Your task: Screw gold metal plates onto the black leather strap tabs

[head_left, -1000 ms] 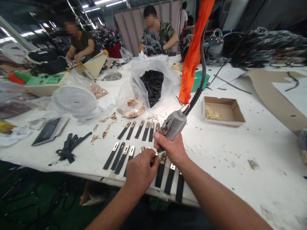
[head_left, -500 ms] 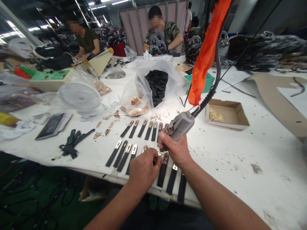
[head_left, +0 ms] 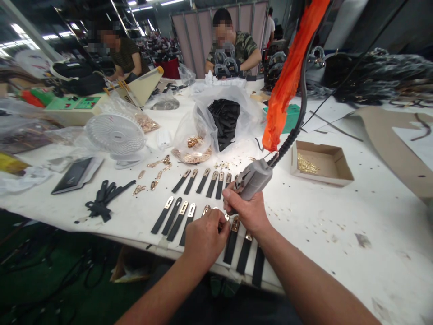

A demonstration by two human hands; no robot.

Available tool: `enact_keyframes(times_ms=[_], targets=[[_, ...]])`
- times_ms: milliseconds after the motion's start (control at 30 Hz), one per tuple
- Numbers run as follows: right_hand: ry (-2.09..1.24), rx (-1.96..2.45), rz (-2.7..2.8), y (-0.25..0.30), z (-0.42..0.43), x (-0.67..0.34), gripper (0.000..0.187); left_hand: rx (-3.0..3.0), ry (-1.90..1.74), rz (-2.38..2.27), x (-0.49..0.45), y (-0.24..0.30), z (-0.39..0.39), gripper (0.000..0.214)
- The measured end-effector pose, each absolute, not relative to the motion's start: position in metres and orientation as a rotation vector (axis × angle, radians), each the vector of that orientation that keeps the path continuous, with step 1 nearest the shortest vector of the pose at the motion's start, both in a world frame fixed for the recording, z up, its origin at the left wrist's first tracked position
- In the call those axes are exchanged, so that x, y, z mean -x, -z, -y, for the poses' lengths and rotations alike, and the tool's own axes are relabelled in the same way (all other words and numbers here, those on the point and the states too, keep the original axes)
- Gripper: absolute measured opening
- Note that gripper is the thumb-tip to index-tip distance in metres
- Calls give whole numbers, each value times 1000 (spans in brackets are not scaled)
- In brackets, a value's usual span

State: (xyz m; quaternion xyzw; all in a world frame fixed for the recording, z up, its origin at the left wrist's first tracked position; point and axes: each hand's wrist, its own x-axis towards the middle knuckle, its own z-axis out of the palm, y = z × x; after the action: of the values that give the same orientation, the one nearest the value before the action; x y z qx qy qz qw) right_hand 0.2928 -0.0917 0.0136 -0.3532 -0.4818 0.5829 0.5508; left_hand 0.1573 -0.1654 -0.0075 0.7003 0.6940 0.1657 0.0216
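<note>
My right hand (head_left: 246, 211) grips a grey electric screwdriver (head_left: 253, 179) that hangs from a black coiled cable (head_left: 291, 131), its tip pointed down at a black strap with a gold clasp (head_left: 232, 237). My left hand (head_left: 204, 237) is closed in a pinch beside the tool's tip, fingers pressed on a strap's gold end. Two rows of black straps with gold clasps (head_left: 176, 216) lie on the white table (head_left: 338, 216) in front of me, near its front edge.
An open cardboard box of small gold screws (head_left: 320, 163) sits to the right. Behind the straps are plastic bags of gold clasps (head_left: 192, 151) and black straps (head_left: 225, 115), a small white fan (head_left: 115, 135), an orange cloth (head_left: 286, 76) and two seated people.
Both hands stay at the same strap with the tool. The view has shifted slightly; nothing was picked up or released.
</note>
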Motion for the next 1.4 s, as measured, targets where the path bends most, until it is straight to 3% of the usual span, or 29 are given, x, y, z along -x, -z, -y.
enact_keyframes(times_ms=[300,800,1000,1200,1400], targets=[[-1243,877,1392,-22,91,-280,24,-2247,-490,-2133,-155,9,166,8],[-1286,915,1427,-23,91,-276,28,-2235,-454,-2147,-155,9,168,7],[-1436,619,1269,-21,89,-291,35,-2294,-502,-2154,-153,12,169,18],[-1201,535,951,-50,89,-334,33,-2361,-597,-2116,-150,13,168,19],[-943,824,851,-46,97,-385,38,-2362,-563,-2072,-146,11,163,18]])
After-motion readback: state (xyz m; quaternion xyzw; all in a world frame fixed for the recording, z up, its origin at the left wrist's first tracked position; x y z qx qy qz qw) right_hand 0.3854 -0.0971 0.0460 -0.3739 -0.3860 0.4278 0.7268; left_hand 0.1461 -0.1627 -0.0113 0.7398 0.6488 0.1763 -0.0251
